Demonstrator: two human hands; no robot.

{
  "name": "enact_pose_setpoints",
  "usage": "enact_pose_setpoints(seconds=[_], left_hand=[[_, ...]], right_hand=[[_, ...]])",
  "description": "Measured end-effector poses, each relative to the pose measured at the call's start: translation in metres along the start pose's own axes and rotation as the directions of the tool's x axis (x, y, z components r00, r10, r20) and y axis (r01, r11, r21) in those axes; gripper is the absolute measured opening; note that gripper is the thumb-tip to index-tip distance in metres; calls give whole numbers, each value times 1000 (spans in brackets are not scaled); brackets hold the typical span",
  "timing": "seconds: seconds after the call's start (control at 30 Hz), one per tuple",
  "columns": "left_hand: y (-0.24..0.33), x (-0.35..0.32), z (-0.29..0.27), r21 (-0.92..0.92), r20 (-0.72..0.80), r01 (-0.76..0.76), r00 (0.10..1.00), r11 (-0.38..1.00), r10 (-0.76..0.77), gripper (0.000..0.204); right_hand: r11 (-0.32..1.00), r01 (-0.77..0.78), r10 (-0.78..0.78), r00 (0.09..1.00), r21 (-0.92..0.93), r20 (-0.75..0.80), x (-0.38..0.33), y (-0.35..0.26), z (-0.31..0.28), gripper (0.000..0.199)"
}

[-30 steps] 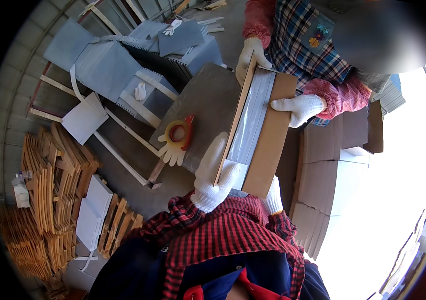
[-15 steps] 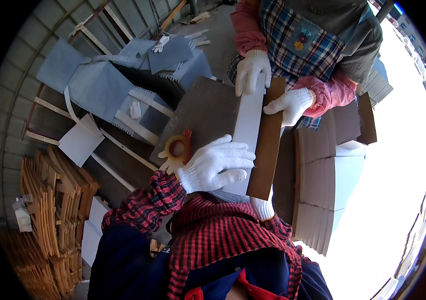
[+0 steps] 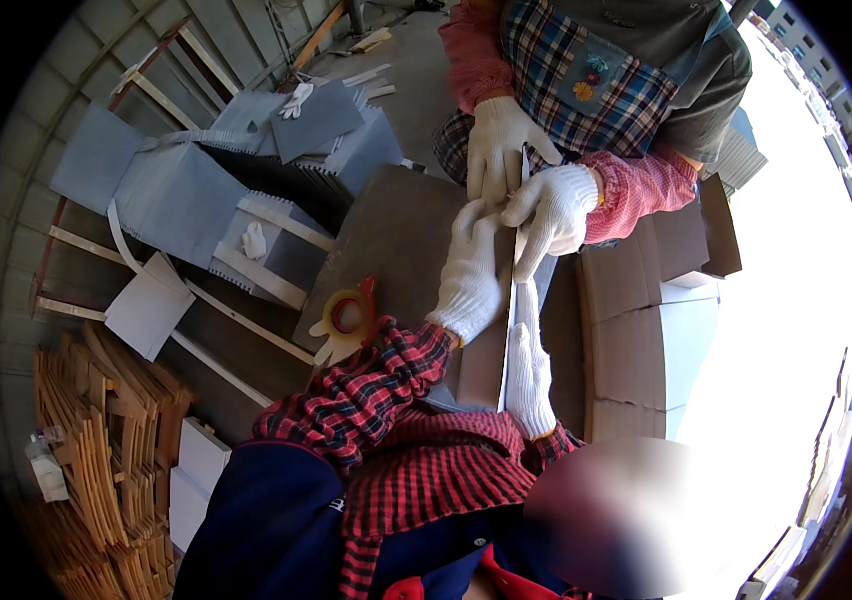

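Left hand [image 3: 469, 275] lies flat on the cardboard box flap [image 3: 481, 355], right hand [image 3: 529, 372] grips its near edge, pressing it shut while co-worker's gloved hands [image 3: 526, 185] steady the far end.

A grey board [image 3: 396, 250] serves as the work surface. On it a brown carton [image 3: 486, 350] stands on edge, toward three o'clock, with gloved hands on it. A red tape dispenser [image 3: 349, 318] lies at the board's eight o'clock edge. Flat cartons [image 3: 636, 330] are stacked just beyond three o'clock.
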State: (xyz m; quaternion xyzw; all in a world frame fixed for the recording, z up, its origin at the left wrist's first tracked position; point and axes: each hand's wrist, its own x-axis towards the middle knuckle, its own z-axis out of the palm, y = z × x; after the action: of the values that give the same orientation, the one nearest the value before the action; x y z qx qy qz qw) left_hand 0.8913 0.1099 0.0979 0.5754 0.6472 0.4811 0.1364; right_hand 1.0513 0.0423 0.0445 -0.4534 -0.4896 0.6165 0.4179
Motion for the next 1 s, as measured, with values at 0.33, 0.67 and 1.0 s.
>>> enact_pose_setpoints(seconds=[0.33, 0.67, 1.0], left_hand=[[1, 1, -16, -529, 166, 545, 818, 650, -551, 43], [-22, -7, 2, -762, 67, 378, 854, 526, -516, 40], [-29, 2, -46, -337, 205, 395, 917, 855, -342, 51]], right_hand=[[652, 258, -218, 964, -713, 150, -5, -91, 54, 64], [464, 161, -199, 977, -871, 75, -10, -101, 65, 67], [453, 50, -337, 934, -890, -118, -35, -104, 99, 65]])
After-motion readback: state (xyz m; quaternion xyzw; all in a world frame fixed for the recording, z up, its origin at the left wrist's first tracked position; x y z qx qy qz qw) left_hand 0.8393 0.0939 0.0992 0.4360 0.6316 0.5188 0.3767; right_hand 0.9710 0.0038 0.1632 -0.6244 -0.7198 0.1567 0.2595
